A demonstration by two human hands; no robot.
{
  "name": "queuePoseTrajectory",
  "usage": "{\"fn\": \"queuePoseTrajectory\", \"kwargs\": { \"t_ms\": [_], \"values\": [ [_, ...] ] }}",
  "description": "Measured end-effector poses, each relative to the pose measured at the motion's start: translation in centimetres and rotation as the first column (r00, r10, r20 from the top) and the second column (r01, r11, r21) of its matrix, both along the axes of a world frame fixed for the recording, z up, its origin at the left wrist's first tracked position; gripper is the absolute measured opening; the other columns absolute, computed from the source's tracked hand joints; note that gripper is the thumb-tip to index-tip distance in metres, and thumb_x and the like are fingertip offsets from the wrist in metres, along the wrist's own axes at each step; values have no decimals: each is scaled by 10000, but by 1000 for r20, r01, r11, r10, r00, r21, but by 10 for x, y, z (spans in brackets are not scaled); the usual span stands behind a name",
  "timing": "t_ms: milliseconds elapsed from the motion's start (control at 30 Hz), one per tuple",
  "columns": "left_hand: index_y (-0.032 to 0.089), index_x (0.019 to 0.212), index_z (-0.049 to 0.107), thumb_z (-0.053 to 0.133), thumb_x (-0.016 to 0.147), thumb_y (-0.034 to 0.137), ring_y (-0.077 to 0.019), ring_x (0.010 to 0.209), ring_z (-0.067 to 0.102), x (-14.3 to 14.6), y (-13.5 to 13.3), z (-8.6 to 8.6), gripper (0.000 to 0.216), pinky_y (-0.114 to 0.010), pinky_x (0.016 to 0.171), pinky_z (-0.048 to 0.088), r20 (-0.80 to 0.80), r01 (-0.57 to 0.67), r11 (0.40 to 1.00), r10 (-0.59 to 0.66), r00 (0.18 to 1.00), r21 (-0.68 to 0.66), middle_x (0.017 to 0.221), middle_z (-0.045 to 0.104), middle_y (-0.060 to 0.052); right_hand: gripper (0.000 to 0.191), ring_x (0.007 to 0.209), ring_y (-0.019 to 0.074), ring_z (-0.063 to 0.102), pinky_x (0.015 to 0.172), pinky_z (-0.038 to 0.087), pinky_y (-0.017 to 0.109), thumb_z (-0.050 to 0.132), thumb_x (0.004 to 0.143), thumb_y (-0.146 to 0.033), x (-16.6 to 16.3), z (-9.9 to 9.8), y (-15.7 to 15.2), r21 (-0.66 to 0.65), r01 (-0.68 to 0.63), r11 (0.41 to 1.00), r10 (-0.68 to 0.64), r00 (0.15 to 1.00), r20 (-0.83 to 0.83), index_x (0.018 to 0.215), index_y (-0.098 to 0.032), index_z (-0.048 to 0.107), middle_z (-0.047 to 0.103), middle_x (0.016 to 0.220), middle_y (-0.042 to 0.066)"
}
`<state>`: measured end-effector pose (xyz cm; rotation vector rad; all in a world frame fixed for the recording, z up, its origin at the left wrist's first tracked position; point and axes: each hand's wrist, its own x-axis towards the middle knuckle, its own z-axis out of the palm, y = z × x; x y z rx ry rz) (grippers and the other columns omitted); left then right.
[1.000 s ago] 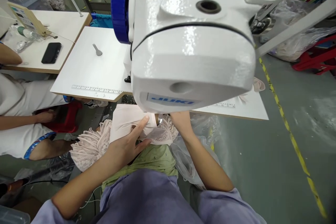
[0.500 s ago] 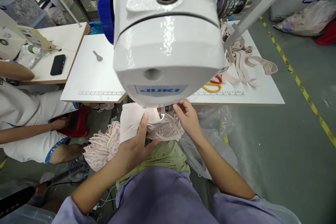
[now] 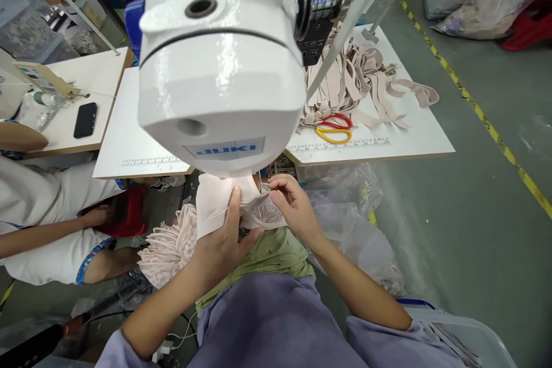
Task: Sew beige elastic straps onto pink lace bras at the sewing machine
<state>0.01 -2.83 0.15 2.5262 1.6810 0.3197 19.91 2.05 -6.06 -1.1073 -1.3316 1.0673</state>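
Note:
A pale pink bra (image 3: 211, 207) with a lace cup (image 3: 268, 210) lies under the head of a white JUKI sewing machine (image 3: 219, 86). My left hand (image 3: 224, 238) holds its smooth part, with the index finger stretched over the fabric and the thumb apart; the remaining fingers are hidden. At the lace cup's upper edge, my right hand (image 3: 293, 204) is closed in a pinch on the bra. The machine head hides the needle. A bunch of pale pink lace pieces (image 3: 172, 247) hangs left of my left hand.
Red and yellow-handled scissors (image 3: 334, 128) lie on the white table (image 3: 414, 138), beside a heap of beige straps (image 3: 353, 77). Clear plastic bags (image 3: 349, 224) hang below its edge. A seated co-worker (image 3: 47, 207) is at the left. A plastic bin (image 3: 478, 333) stands at lower right.
My view has shifted, so the machine head appears further left and more straps and the scissors show. My right hand has moved left and slightly down, closer to my left hand at the lace cup.

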Motion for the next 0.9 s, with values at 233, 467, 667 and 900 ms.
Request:
{"fn": "queuePoseTrajectory", "kwargs": {
  "t_ms": [233,467,667,900],
  "values": [
    [215,1612,-15,576,929,516,-305,1188,657,-1,-3,-1,952,-373,900,584,65,-26,998,29,997,-54,1567,408,-192,188,1023,216,594,932,467,372,643,897,-395,-6,8,-1,48,10,999,-12,999,43,978,-233,592,605,1041,60],
    [189,1596,-123,522,966,493,-243,863,755,11,-18,-11,952,-293,613,593,114,-73,991,86,990,-116,1443,550,-225,337,974,232,590,876,460,366,699,840,-487,-17,19,-15,-27,13,1000,-9,987,162,1027,-225,601,636,1015,51],
    [138,1585,-154,572,935,483,-326,1010,728,42,-66,-18,1034,-443,839,618,271,173,965,-116,955,-197,1336,624,-257,241,854,210,602,777,492,340,559,950,-429,-3,16,-53,-225,-42,973,32,998,-51,926,-224,684,666,902,40],
    [202,1332,540,552,952,329,-152,752,713,18,-66,-11,401,-223,610,546,622,277,837,94,777,-473,859,757,-23,278,661,164,463,615,390,286,593,881,-442,29,26,-71,-270,-155,950,135,987,-91,719,-216,609,494,711,9]
  ]
}}
